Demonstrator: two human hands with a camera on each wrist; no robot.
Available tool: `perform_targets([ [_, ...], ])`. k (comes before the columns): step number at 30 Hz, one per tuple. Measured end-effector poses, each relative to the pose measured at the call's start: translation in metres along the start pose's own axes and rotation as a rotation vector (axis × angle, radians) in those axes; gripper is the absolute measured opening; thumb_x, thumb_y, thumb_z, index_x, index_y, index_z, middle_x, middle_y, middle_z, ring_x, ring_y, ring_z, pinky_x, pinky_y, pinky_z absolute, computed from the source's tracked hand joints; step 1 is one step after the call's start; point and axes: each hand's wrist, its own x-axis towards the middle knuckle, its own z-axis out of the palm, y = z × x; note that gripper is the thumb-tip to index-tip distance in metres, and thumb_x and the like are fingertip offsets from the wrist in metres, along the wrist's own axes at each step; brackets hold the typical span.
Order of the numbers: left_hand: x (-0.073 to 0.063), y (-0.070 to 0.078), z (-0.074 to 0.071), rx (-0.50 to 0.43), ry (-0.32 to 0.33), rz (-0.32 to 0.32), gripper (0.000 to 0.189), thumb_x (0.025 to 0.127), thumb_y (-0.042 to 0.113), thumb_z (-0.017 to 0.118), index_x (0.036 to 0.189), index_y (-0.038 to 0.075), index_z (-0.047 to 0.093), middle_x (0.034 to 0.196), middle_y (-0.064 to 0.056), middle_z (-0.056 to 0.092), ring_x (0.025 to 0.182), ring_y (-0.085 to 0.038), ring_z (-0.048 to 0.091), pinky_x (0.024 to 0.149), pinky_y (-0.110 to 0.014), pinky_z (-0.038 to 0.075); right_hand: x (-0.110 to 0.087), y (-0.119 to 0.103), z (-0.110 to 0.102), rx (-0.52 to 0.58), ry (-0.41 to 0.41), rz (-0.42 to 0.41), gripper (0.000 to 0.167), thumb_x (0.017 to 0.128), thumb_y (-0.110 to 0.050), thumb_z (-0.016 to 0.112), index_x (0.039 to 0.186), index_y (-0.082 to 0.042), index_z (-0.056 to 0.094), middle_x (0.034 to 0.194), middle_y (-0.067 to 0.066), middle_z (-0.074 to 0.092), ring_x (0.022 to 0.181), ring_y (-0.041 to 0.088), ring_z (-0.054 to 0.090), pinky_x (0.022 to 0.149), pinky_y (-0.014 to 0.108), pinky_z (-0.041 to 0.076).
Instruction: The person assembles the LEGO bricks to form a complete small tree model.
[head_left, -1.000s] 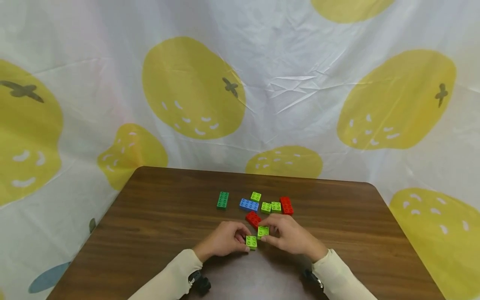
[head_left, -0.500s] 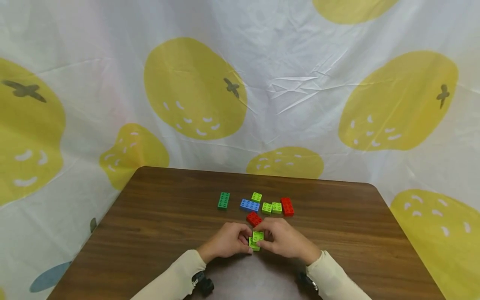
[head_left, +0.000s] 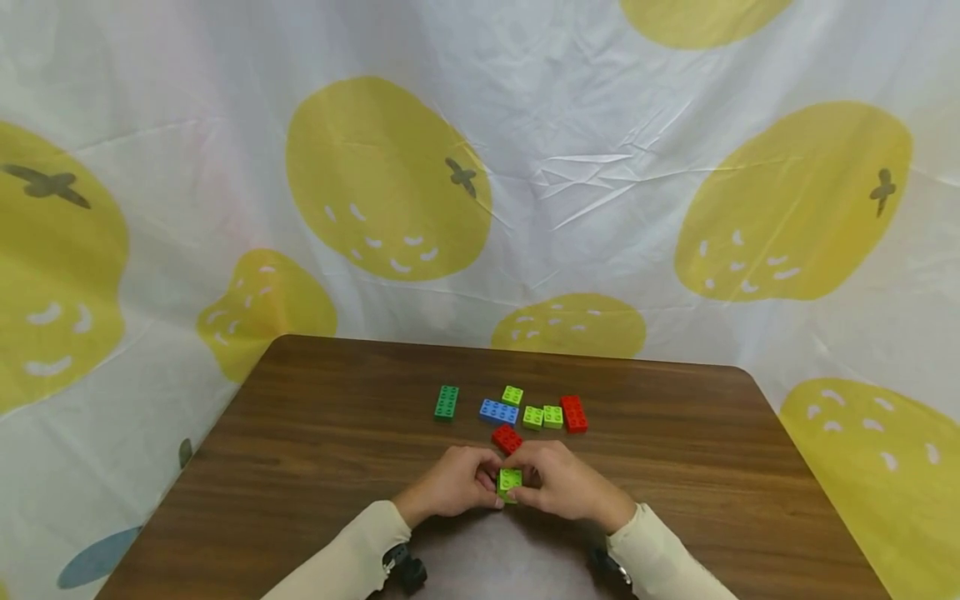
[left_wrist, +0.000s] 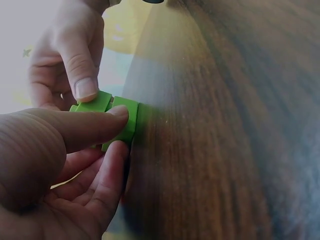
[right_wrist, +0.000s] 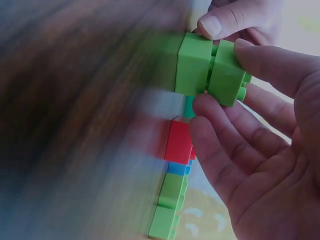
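Observation:
Two lime green toy bricks meet between the hands near the table's front. In the right wrist view, the upper brick (right_wrist: 226, 75) sits over the studs of the lower brick (right_wrist: 194, 65), a narrow gap still showing between them. My left hand (head_left: 452, 481) pinches the lower brick, which rests on the table, between thumb and fingers. My right hand (head_left: 566, 483) pinches the upper brick from the other side. Just beyond the fingers lies a red brick (head_left: 507, 438).
Behind, on the wooden table (head_left: 337, 417), lie a dark green brick (head_left: 446, 402), a blue brick (head_left: 498, 410), another red brick (head_left: 574, 413) and several lime bricks (head_left: 552, 416). A lemon-print curtain (head_left: 585, 208) hangs beyond the table.
My right hand has moved left and toward me, bringing its lime brick from beside the other one to directly over it. My left hand has barely shifted.

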Motion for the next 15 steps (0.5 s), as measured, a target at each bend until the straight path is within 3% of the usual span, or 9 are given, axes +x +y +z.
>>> perform_targets([
  [15, -0.001, 0.0016, -0.0006, 0.0, -0.002, 0.0, 0.039, 0.078, 0.013, 0.093, 0.112, 0.007, 0.075, 0.089, 0.004, 0.076, 0.077, 0.001, 0.066, 0.072, -0.019, 0.056, 0.0045, -0.0003, 0.0035, -0.043, 0.032, -0.011, 0.026, 0.085, -0.015, 0.088, 0.108, -0.012, 0.077, 0.086, -0.006, 0.069, 0.07, -0.002, 0.058, 0.067, 0.017, 0.05],
])
